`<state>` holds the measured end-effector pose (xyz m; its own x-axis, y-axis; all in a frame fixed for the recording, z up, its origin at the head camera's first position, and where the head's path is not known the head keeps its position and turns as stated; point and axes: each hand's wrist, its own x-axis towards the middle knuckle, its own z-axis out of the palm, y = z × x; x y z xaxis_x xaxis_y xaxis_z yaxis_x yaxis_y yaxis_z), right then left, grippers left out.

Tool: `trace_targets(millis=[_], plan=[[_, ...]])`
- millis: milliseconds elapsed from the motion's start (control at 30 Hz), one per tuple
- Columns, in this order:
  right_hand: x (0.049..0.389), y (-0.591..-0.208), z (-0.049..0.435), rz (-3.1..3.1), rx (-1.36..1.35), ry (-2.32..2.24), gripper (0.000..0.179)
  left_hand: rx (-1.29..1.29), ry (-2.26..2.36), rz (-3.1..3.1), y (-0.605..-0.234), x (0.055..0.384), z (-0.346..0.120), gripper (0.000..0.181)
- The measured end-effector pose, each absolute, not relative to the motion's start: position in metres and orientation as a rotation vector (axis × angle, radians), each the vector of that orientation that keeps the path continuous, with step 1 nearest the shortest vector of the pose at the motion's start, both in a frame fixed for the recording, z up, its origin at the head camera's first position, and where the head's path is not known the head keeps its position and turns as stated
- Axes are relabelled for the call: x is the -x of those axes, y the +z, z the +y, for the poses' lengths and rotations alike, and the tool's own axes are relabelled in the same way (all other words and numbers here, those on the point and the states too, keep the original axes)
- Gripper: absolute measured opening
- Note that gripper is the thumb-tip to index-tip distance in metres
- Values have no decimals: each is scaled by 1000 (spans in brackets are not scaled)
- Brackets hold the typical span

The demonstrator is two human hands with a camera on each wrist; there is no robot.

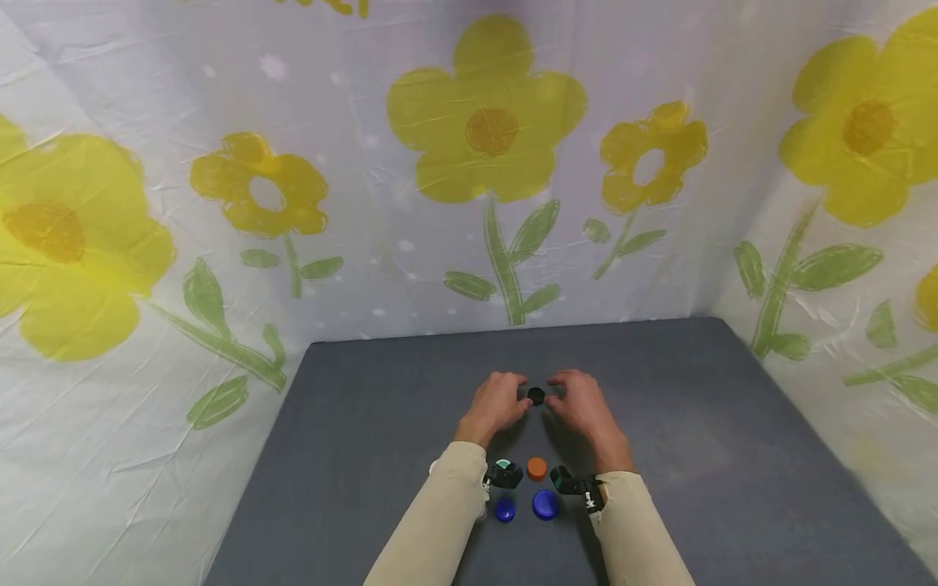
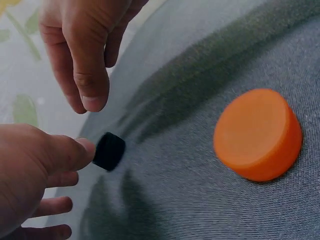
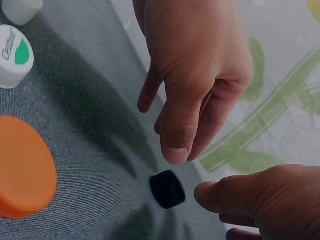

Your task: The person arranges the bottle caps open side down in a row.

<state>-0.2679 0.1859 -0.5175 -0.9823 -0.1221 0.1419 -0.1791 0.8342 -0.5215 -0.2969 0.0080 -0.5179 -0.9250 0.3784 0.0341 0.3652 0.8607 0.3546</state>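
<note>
A small black bottle cap [image 1: 536, 396] sits on the grey table between my two hands. My left hand [image 1: 496, 407] is at its left, fingers loosely bent, the thumb tip right beside the cap. On the other side my right hand [image 1: 584, 405] mirrors it, with a gap between thumb and cap in the right wrist view. Neither hand grips anything. Closer to me lies an orange cap [image 1: 537, 469], large in the left wrist view. The right wrist view also has a white cap with a green mark [image 3: 12, 57] and part of another white cap [image 3: 22, 9].
Two blue caps, a smaller one [image 1: 505, 510] and a larger one [image 1: 545, 505], lie between my forearms. A dark camera is strapped on each wrist. The grey table [image 1: 352, 456] ends at a white curtain [image 1: 396, 268] with yellow flowers.
</note>
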Motion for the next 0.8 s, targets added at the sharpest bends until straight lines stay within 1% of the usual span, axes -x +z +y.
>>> trace_targets(millis=[367, 667, 800], plan=[[281, -539, 183, -2917, -205, 845, 29, -527, 515, 3052, -538, 306, 13, 37], [285, -545, 183, -2920, -177, 829, 22, -513, 587, 3091, -542, 305, 16, 21], [284, -543, 183, -2900, -170, 842, 18, -505, 630, 3105, -543, 304, 17, 19]])
